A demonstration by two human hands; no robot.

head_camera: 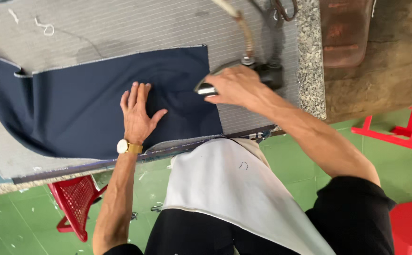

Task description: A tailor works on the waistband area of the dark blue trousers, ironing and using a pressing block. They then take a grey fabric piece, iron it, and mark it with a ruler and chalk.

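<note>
A dark navy piece of cloth (73, 108) lies spread on a grey striped ironing surface (121, 28). My left hand (137, 115), with a gold watch on its wrist, presses flat on the cloth, fingers apart. My right hand (232, 85) grips the handle of a steam iron (262, 71) that rests at the cloth's right edge. A hose and cord (244, 28) run up from the iron toward the top of the view. The iron's soleplate is mostly hidden under my hand.
A speckled stone edge (310, 56) borders the surface on the right, with a brownish container (345, 30) beyond. Red plastic stools (76, 200) (399, 130) stand on the green tiled floor. A white cloth (229, 184) hangs at my waist.
</note>
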